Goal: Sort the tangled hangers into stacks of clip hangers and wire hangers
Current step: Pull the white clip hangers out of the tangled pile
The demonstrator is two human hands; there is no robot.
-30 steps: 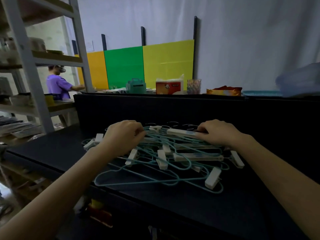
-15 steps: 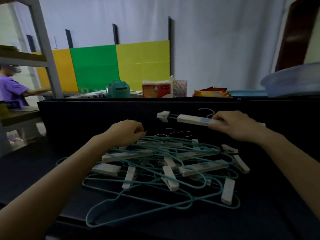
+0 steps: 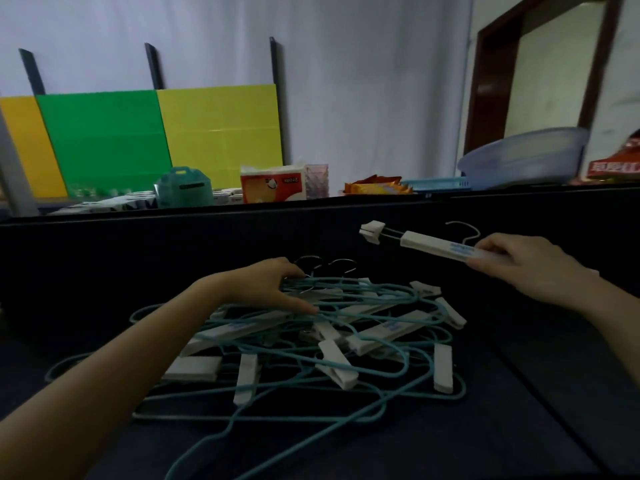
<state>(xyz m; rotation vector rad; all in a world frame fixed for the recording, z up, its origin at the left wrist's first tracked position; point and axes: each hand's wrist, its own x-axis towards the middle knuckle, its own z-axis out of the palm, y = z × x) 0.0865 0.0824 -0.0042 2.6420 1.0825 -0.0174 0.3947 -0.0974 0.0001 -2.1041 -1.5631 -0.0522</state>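
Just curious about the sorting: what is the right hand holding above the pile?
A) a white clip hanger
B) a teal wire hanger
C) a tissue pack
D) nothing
A: the right hand grips a white clip hanger by its bar, raised above the tangled pile.

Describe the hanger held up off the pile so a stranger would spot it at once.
On the dark table lies a tangle of teal wire hangers and white clip hangers. Above its far right side, the right hand pinches one white clip hanger in the air. It alone touches no other hanger.
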